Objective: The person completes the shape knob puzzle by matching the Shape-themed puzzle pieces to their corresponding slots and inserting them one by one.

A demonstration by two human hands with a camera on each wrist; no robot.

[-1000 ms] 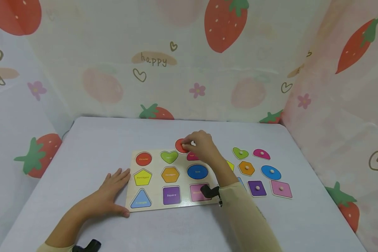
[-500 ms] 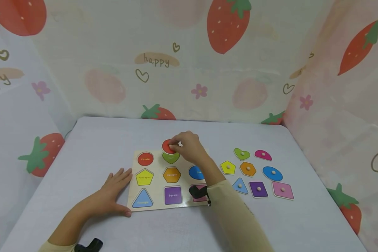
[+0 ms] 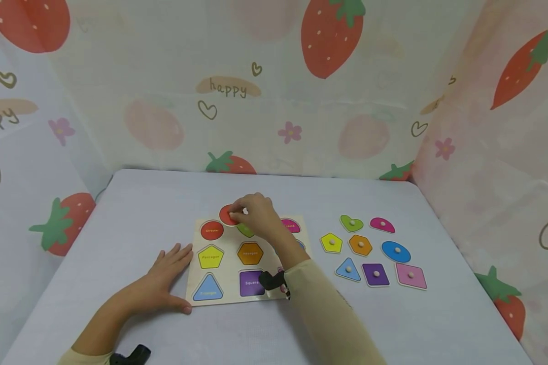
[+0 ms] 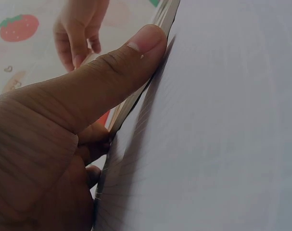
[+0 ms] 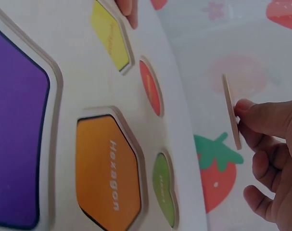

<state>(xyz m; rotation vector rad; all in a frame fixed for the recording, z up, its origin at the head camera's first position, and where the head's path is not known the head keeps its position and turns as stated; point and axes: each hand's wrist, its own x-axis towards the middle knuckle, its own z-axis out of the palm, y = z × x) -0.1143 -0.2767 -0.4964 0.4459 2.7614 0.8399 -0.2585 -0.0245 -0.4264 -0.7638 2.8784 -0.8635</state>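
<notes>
My right hand (image 3: 255, 215) pinches a round red puzzle piece (image 3: 226, 215) between thumb and fingertips. In the right wrist view that piece (image 5: 232, 111) shows edge-on, held above the board. In the head view it overlaps the far edge of the wooden shape board (image 3: 226, 274), just behind the red "Circular" recess (image 3: 212, 230) and left of the green heart recess, partly hidden by my hand. My left hand (image 3: 157, 284) lies with fingers spread at the board's left edge, thumb at its near corner. The left wrist view shows that thumb (image 4: 131, 57) along the board's edge.
Several knobbed pieces lie right of the board, among them a green heart (image 3: 351, 223), a yellow pentagon (image 3: 331, 243), a blue oval (image 3: 396, 252), a purple square (image 3: 376, 275) and a pink piece (image 3: 411, 276). A strawberry-print curtain (image 3: 237, 50) stands behind the white table (image 3: 164, 195).
My right hand has carried the round red piece leftward along the board's far edge, past the heart recess toward the red recess. My left hand has stayed at the board's left edge.
</notes>
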